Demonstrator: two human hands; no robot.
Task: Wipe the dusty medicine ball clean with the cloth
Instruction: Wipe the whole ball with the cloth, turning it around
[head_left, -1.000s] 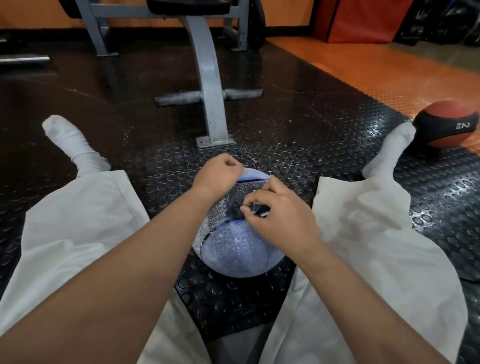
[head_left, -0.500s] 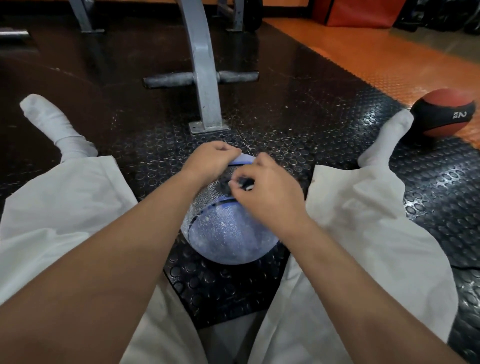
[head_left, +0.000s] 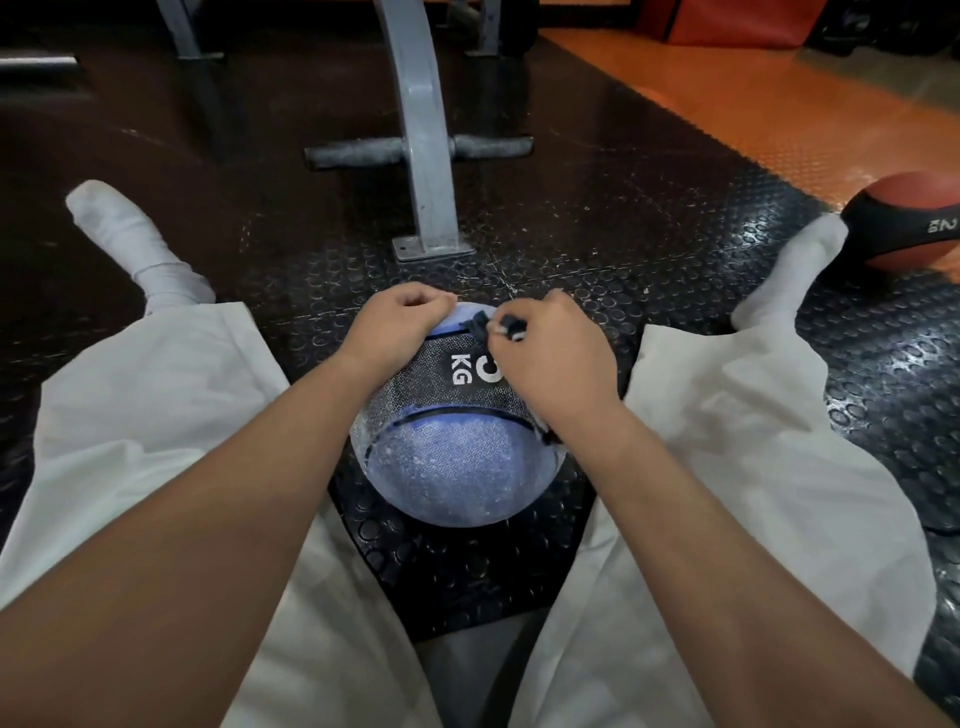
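A dusty blue medicine ball (head_left: 457, 467) with a black band marked "KG" sits on the studded black floor mat between my outstretched legs. My left hand (head_left: 400, 322) curls over the ball's far top left and holds it. My right hand (head_left: 550, 353) lies on the top right of the ball and pinches a small dark cloth (head_left: 493, 328) with white bits against the upper edge of the black band. A bit of the cloth also shows under my right wrist. White dust still speckles the blue lower part.
A grey metal bench leg (head_left: 423, 156) with a crossbar stands just beyond the ball. A red and black medicine ball (head_left: 904, 223) lies at the right by my right foot. The orange floor (head_left: 779, 104) begins at the far right.
The ball has rolled toward me, so the black band with "KG" now shows on top. My right hand with the cloth has moved toward the ball's far upper edge.
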